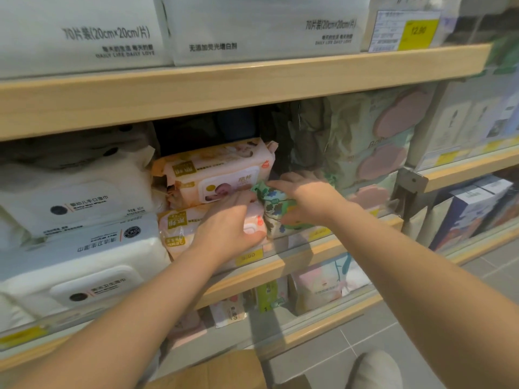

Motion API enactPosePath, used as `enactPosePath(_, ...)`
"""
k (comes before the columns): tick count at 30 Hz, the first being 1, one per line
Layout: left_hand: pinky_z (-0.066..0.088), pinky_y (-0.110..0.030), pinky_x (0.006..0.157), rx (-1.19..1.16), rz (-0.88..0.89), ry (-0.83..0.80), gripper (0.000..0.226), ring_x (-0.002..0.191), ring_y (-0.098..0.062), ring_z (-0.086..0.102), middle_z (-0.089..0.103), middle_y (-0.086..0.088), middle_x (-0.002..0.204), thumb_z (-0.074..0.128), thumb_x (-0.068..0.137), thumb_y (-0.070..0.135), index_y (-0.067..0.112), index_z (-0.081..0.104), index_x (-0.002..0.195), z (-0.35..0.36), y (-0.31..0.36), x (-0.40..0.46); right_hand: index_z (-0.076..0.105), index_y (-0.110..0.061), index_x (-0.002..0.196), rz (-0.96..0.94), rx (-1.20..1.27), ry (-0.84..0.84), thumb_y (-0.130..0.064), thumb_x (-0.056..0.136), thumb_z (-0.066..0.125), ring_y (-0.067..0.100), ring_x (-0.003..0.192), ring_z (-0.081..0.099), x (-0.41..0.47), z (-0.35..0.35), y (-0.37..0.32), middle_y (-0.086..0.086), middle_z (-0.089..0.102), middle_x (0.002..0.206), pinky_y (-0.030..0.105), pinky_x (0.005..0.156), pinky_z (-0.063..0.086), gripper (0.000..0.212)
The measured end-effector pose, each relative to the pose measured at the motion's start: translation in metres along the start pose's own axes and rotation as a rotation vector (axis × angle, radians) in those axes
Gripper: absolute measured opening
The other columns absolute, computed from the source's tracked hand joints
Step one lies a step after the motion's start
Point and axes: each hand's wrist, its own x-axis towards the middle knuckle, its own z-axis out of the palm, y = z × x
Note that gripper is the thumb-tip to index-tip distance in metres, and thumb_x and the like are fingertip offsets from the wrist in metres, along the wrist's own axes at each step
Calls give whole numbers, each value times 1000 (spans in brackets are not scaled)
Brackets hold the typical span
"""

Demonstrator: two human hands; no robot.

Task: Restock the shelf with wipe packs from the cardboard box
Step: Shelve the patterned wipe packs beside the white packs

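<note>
Shelving of pale wood fills the head view, with grey tiled floor point(351, 343) at the lower right and a shoe tip point(376, 369) beside a cardboard box point(213, 372) at the bottom edge. Top shelf point(224, 82) carries large white packs point(84, 32) with printed text and a yellow price tag point(415, 33). Middle shelf point(280, 265) has a clear front rail with yellow labels; white wipe packs point(78, 220) are stacked at its left, tall floral bags point(373, 141) stand at its right, and a dark gap lies behind the centre. Lower shelves hold more packets, blurred.

In the centre of the middle shelf two orange wipe packs lie stacked: the upper pack point(216, 169) tilted a little, the lower pack point(179, 231) under it. Just right of them stands a green floral pack point(273, 209), touching the orange stack.

Left hand point(227, 223) lies over the right end of the lower pack, fingers curled round its end near the white lid, fingertips reaching under the upper pack's edge. Right hand point(306, 197) rests on the green floral pack from the right and above, fingers loosely bent and spread over its top, thumb below; whether it truly grips is unclear.
</note>
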Motion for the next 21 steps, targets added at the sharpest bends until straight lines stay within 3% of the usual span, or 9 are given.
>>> enactPosePath(4,44,-29,88,2,-2,13,63,112,-21,51,55,1,121,69,70,45,24,47,124,1,-1,-1,29,-36,144,-61,-31,80,-44,73,72,27,130,37,-10,9,8,-2,41,142,50,107,32,83)
enactPosePath(6,47,-33,87,10,-63,-59,62,109,-21,54,57,2,119,63,69,54,26,48,123,1,-4,0,30,-37,144,-78,-31,97,-46,73,72,24,132,36,-18,12,14,-4,40,143,47,109,30,83)
enactPosePath(12,48,-35,84,40,49,12,59,106,-21,53,55,3,117,64,67,50,27,47,118,2,-4,2,27,-37,145,-38,41,13,-45,74,72,25,136,31,-3,5,7,-3,37,146,51,111,25,84)
enactPosePath(17,46,-33,84,51,29,9,58,108,-21,52,54,2,119,66,71,48,25,48,120,0,1,-1,24,-38,146,-13,3,14,-50,78,67,26,141,23,-11,7,3,-5,30,151,51,115,16,82)
enactPosePath(19,46,-32,80,59,-15,-58,57,111,-22,52,54,2,121,60,76,53,25,46,124,-8,7,-5,24,-35,146,59,142,-51,-56,80,62,24,141,22,-12,-3,-2,-3,29,153,47,116,16,79)
enactPosePath(21,41,-29,70,100,-88,-12,52,106,-21,55,58,3,115,56,81,57,26,50,122,-19,10,-17,29,-23,146,199,525,26,-52,80,66,22,135,35,-9,-14,-10,2,37,148,33,110,29,81)
